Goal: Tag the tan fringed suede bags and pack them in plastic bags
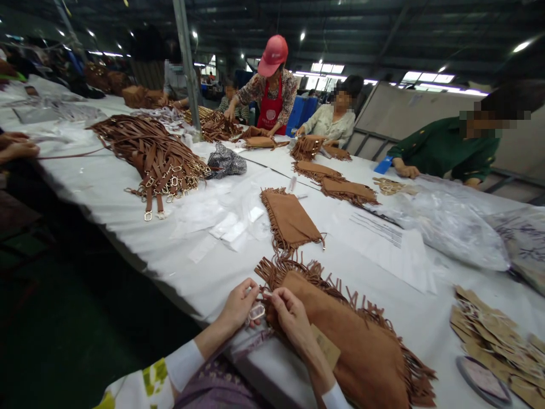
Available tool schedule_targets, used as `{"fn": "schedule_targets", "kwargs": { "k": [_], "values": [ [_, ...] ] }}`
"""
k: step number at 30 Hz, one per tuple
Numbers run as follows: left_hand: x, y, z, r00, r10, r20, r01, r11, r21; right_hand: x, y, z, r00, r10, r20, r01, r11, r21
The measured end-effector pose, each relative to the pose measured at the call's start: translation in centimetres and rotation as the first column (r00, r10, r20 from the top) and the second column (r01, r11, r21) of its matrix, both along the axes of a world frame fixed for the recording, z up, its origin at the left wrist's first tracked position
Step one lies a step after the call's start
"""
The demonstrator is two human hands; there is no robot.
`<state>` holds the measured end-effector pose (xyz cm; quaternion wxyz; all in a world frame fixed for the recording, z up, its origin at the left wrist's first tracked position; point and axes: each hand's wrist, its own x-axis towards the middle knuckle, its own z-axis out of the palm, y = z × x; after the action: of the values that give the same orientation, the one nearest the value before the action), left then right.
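Observation:
A large brown fringed bag (361,346) lies on the white table right in front of me. Both hands meet at its left corner. My left hand (240,301) is closed, with a metal buckle (256,312) hanging at its fingers. Thumb and forefinger of my right hand (292,318) are pinched close beside it, on something too small to make out. A kraft paper tag (326,346) sticks out beside my right wrist, against the bag. Beyond lies a smaller brown fringed bag (293,218).
Brown straps with metal clasps (157,153) are heaped at the left. Clear plastic bags (451,227) and paper tags (498,341) lie at the right. Printed sheets (387,244) are mid-table. Several people stand or sit around the table, one in a red cap (273,55).

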<state>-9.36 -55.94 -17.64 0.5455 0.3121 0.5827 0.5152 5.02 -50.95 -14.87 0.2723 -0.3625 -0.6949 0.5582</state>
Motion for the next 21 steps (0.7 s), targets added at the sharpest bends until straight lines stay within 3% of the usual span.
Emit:
{"fn": "schedule_targets", "kwargs": {
  "k": [3, 7, 12, 16, 21],
  "values": [
    [0.0, -0.1, -0.1, 1.000, -0.018, -0.024, 0.018, 1.000, -0.003, -0.4, 0.1, 0.0, 0.993, 0.042, 0.114, -0.055, 0.993, 0.107],
    [-0.3, -0.3, -0.4, 0.997, -0.037, -0.065, 0.035, 0.999, -0.034, -1.0, 0.5, -0.5, 0.966, -0.151, 0.210, 0.094, 0.962, 0.257],
    [-0.9, 0.0, -0.3, 0.974, -0.213, -0.075, 0.204, 0.972, -0.118, -0.5, 0.5, -1.3, 0.941, -0.270, 0.206, 0.188, 0.919, 0.347],
    [-1.4, 0.2, 0.4, 0.953, -0.302, -0.028, 0.294, 0.943, -0.154, 0.4, 0.3, -1.0, 0.948, -0.271, 0.164, 0.213, 0.929, 0.302],
    [-2.0, -0.2, 0.9, 0.955, -0.294, 0.033, 0.296, 0.944, -0.144, 1.8, -0.6, -0.1, 0.977, -0.172, 0.125, 0.155, 0.979, 0.136]
  ]
}}
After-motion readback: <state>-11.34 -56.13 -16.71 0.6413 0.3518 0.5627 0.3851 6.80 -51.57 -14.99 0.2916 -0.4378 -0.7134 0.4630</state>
